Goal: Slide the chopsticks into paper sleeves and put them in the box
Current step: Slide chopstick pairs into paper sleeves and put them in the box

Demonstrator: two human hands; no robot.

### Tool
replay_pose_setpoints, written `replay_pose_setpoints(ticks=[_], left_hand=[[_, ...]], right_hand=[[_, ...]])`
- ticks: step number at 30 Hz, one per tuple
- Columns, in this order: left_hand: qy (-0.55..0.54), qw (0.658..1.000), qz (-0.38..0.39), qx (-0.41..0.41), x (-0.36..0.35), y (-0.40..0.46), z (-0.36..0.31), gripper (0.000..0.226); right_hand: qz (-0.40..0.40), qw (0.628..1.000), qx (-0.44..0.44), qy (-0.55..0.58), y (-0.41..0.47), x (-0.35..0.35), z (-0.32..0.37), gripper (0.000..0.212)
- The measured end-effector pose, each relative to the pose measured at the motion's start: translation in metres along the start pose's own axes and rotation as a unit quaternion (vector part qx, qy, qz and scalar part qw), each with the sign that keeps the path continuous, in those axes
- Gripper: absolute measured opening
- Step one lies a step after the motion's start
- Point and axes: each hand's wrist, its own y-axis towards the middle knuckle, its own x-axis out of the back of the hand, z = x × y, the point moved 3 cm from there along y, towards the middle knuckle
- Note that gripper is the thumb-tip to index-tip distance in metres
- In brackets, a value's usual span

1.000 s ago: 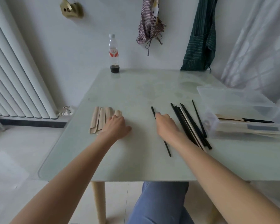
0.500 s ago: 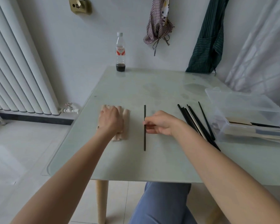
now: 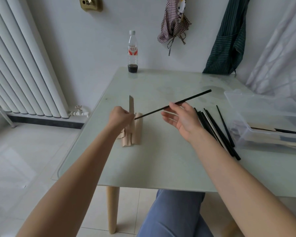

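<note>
My left hand (image 3: 120, 117) grips one tan paper sleeve (image 3: 131, 104) and holds it upright above the stack of paper sleeves (image 3: 132, 134) on the table. My right hand (image 3: 182, 119) pinches a black chopstick (image 3: 186, 101) between thumb and fingers, lifted off the table. Its near tip points at the left hand and the sleeve. Several loose black chopsticks (image 3: 217, 132) lie to the right of my right hand. The clear plastic box (image 3: 256, 113) at the right edge holds sleeved chopsticks.
A glass-topped table (image 3: 161, 161) carries everything. A plastic bottle (image 3: 132, 52) with dark liquid stands at the far edge. A radiator (image 3: 20, 62) is on the left, hanging cloths and a curtain at the back right. My knee (image 3: 174, 212) shows below the near edge.
My right hand has lifted the chopstick off the table and turned it toward the left hand. My left hand has raised one sleeve from the stack.
</note>
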Motion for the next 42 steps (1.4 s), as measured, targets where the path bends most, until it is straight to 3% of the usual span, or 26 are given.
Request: replay_pose_setpoints(ticks=[4,6,11,14,19,24,27,29,31,33,35,42], left_hand=[[-0.132,0.990,-0.002,-0.048,0.000,-0.013,-0.006,0.011],[-0.181,0.981,0.026,-0.070,-0.005,-0.024,-0.010,0.015],[0.032,0.977,0.055,-0.203,-0.012,-0.036,-0.017,0.014],[0.078,0.967,0.064,-0.234,-0.016,-0.039,-0.018,0.039],[0.098,0.953,0.006,-0.288,-0.013,-0.039,-0.015,0.033],[0.030,0.969,-0.022,-0.244,-0.013,-0.038,-0.014,0.023],[-0.180,0.971,0.051,-0.152,-0.019,-0.040,-0.017,0.015],[-0.305,0.946,0.075,-0.077,-0.025,-0.036,-0.018,0.013],[-0.432,0.896,0.103,0.024,-0.033,-0.028,-0.019,0.021],[-0.584,0.790,0.138,0.122,-0.042,-0.023,-0.023,0.030],[-0.687,0.695,0.123,0.174,-0.047,-0.020,-0.030,0.036],[-0.771,0.594,0.124,0.195,-0.054,-0.030,-0.053,0.029]], right_hand=[[-0.020,0.997,0.058,0.046,0.000,0.004,0.012,0.019],[-0.020,0.996,0.074,0.054,-0.002,0.008,0.015,0.020],[-0.042,0.991,0.116,0.052,-0.006,0.014,0.023,0.019],[-0.071,0.990,0.123,0.027,-0.007,0.020,0.027,0.018],[-0.115,0.987,0.115,-0.021,-0.008,0.030,0.024,0.016],[-0.113,0.987,0.107,-0.031,-0.009,0.031,0.019,0.016],[-0.101,0.988,0.112,-0.013,-0.008,0.027,0.017,0.018],[-0.092,0.989,0.112,0.007,-0.006,0.025,0.016,0.017],[-0.085,0.990,0.107,0.020,-0.006,0.023,0.015,0.017],[-0.083,0.991,0.101,0.026,-0.007,0.023,0.015,0.018],[-0.082,0.992,0.095,0.029,-0.008,0.023,0.014,0.019],[-0.102,0.990,0.091,0.026,-0.010,0.030,0.013,0.020]])
